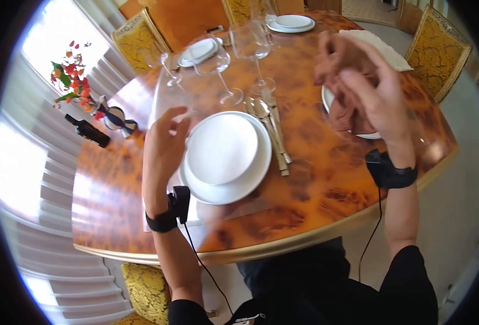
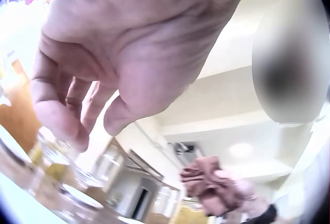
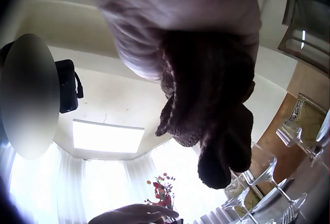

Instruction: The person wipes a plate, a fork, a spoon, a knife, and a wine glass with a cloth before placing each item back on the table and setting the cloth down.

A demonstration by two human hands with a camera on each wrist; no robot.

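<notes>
My right hand (image 1: pixel 358 76) is raised above the table's right side and grips a bunched reddish-brown cloth napkin (image 1: pixel 343 114); the napkin (image 3: pixel 211 100) hangs from the palm in the right wrist view. Below it sits a white plate (image 1: pixel 328 100), mostly hidden. My left hand (image 1: pixel 166 135) hovers empty with loosely curled fingers (image 2: pixel 67 115) at the left rim of the stacked white plates (image 1: pixel 223 154). The napkin (image 2: pixel 211 188) shows far off in the left wrist view.
Gold cutlery (image 1: pixel 272 130) lies right of the stacked plates. Wine glasses (image 1: pixel 217 65) stand behind them. More place settings (image 1: pixel 291 23) sit at the far side of the round wooden table (image 1: pixel 315 179). A dark bottle (image 1: pixel 90 131) and flower vase (image 1: pixel 115 116) stand left. Yellow chairs (image 1: pixel 440 49) surround it.
</notes>
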